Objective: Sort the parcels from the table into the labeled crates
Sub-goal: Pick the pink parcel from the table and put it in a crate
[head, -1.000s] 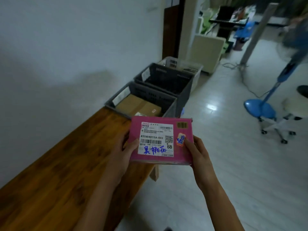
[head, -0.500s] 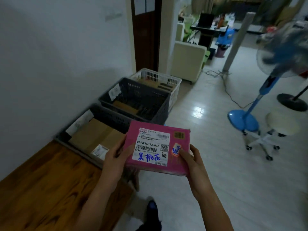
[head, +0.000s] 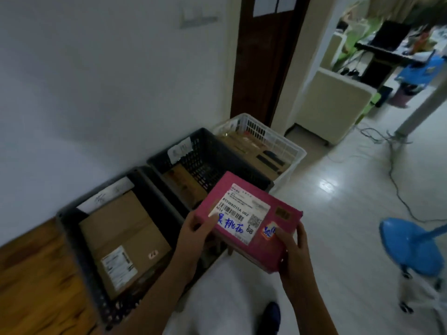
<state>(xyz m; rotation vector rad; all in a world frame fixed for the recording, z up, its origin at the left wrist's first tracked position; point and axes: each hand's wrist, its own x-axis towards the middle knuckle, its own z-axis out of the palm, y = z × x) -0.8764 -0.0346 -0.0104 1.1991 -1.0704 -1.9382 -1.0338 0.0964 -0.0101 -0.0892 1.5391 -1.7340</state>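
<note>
- Desk [head: 31,281] of brown wood sits at my lower left, against the white wall.
- Three crates run along that wall: near dark crate [head: 70,228] with a cardboard box [head: 121,240] inside, middle dark crate [head: 212,151], far white crate [head: 290,151].
- I see the pink parcel [head: 244,209] up in the air, tilted, over the middle crate's near corner, label facing me.
- Left hand [head: 193,238] has its grip on the parcel's left edge, thumb on the label.
- Right hand [head: 294,257] clasps the right corner.
</note>
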